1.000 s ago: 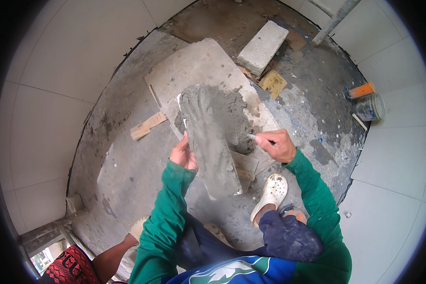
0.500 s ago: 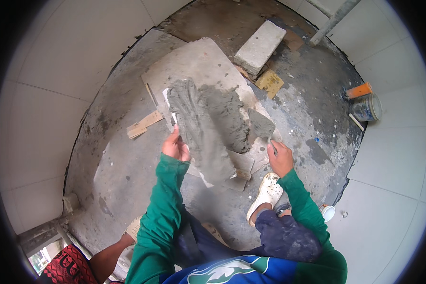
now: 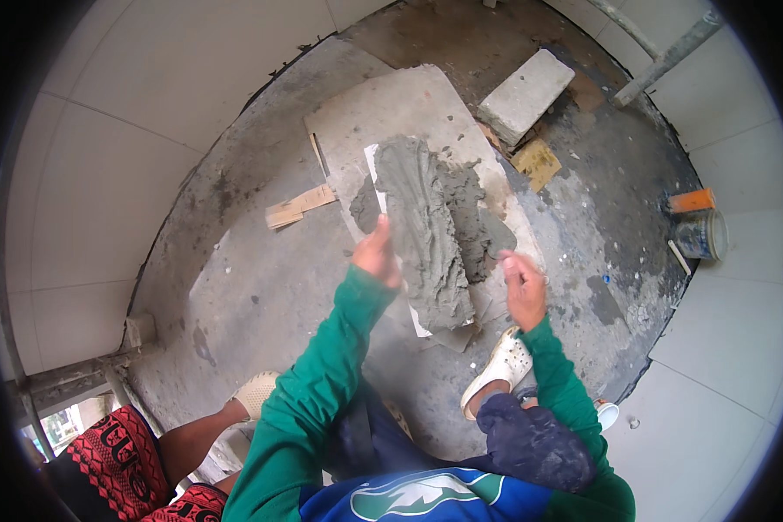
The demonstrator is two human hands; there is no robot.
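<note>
Mortar-coated white rectangular tile [image 3: 422, 239] sits near frame centre, tilted up off the grey cement floor [image 3: 261, 278], its upper face thick with wet grey mortar. Left hand [image 3: 378, 254], at nine o'clock of the tile, grips its long edge, fingers clamped on it. Right hand [image 3: 524, 285], at four o'clock, hangs just beside the tile with fingers loosely curled on nothing I can make out. Behind the tile lies a flat grey board [image 3: 409, 113] carrying a mortar heap [image 3: 474, 217]. At three o'clock, well apart, stands a small round tin [image 3: 703, 235]; its contents cannot be told. A pale concrete brick [image 3: 526, 94] lies at one o'clock.
</note>
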